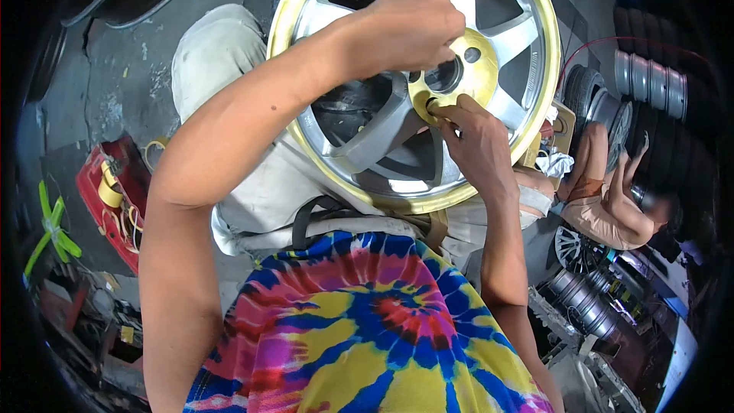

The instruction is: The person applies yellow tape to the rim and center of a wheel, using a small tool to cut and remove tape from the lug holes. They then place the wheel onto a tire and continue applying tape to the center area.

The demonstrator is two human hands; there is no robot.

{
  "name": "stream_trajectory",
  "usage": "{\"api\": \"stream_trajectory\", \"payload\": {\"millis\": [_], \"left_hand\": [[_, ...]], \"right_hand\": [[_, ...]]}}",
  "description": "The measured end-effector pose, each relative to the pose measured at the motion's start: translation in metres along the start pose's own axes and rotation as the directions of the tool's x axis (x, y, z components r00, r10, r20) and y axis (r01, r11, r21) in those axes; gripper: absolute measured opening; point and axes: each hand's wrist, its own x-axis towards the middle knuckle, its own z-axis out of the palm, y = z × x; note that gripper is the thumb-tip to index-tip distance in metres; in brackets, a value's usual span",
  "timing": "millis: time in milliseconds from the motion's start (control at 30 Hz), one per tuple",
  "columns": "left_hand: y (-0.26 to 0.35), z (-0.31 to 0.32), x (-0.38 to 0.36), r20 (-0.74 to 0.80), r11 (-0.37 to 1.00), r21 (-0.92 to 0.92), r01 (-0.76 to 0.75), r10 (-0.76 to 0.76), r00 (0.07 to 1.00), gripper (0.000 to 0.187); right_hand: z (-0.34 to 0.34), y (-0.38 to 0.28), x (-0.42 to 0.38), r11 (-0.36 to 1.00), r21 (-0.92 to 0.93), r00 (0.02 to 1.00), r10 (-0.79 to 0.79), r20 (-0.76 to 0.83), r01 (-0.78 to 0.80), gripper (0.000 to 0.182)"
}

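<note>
A large spoked wheel rim (pixel 514 37) lies in front of me, its outer lip and hub yellow, its spokes silver. My left hand (pixel 413 29) is closed above the upper left of the hub; what it holds, if anything, is hidden. At the lower left of the hub (pixel 482 76), my right hand (pixel 475 138) pinches at a bolt hole, its fingertips on the yellow surface. Whatever sits between those fingertips is too small to make out. Both forearms reach over the rim's near side.
A red toolbox (pixel 95 176) with tape rolls stands at the left, beside a green star-shaped object (pixel 52 233). On the right another person (pixel 612 214) sits by a tire (pixel 585 92). Stacked silver rims (pixel 650 84) and tires stand behind.
</note>
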Motion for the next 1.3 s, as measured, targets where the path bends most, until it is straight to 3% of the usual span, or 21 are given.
{"api": "stream_trajectory", "payload": {"millis": [67, 133, 167, 233, 300, 400, 633, 733, 867, 933, 1300], "left_hand": [[0.004, 0.013, -0.002, 0.031, 1.000, 0.014, -0.015, 0.015, 0.999, 0.016], [0.013, 0.019, -0.004, 0.067, 0.975, 0.161, -0.155, 0.146, 0.987, 0.016], [0.017, 0.022, -0.007, 0.126, 0.965, 0.218, -0.145, 0.120, 0.985, 0.014], [0.019, 0.028, -0.013, 0.092, 0.961, 0.220, -0.170, 0.153, 0.984, 0.014], [0.023, 0.037, -0.015, 0.067, 0.954, 0.212, -0.212, 0.202, 0.977, 0.013], [0.028, 0.049, -0.013, 0.150, 0.930, 0.261, -0.257, 0.224, 0.963, 0.015], [0.027, 0.070, -0.015, 0.323, 0.933, 0.294, -0.209, 0.108, 0.940, 0.016], [0.024, 0.070, -0.014, 0.259, 0.948, 0.214, -0.236, 0.178, 0.949, 0.016], [0.033, 0.063, -0.007, 0.339, 0.979, 0.134, -0.154, 0.101, 0.935, 0.014], [0.036, 0.060, -0.001, 0.457, 0.987, 0.145, -0.077, 0.002, 0.889, 0.014], [0.033, 0.057, 0.002, 0.480, 0.995, 0.097, -0.025, -0.025, 0.877, 0.012]], "right_hand": [[0.002, 0.002, 0.003, 0.998, -0.049, 0.999, -0.039, -0.007, 0.038, 0.018], [0.004, 0.007, 0.004, 0.981, -0.118, 0.986, -0.161, -0.038, 0.155, 0.019], [0.002, 0.008, 0.002, 0.981, -0.117, 0.986, -0.163, -0.039, 0.157, 0.019], [-0.003, 0.011, -0.004, 0.996, 0.088, 1.000, -0.021, -0.019, 0.023, 0.018], [-0.006, 0.018, -0.009, 0.987, 0.162, 0.997, 0.001, -0.077, 0.012, 0.017], [-0.006, 0.034, -0.013, 0.973, 0.231, 0.987, 0.022, -0.159, 0.016, 0.019], [0.003, 0.042, -0.005, 0.967, 0.250, 0.985, -0.006, -0.171, 0.049, 0.020], [0.003, 0.046, -0.004, 0.963, 0.256, 0.983, -0.034, -0.183, 0.081, 0.019], [0.004, 0.051, -0.003, 0.966, 0.228, 0.979, -0.081, -0.185, 0.123, 0.015], [0.006, 0.054, -0.004, 0.964, 0.228, 0.978, -0.093, -0.186, 0.135, 0.014], [0.012, 0.054, -0.004, 0.980, 0.115, 0.973, -0.138, -0.183, 0.161, 0.011]]}}
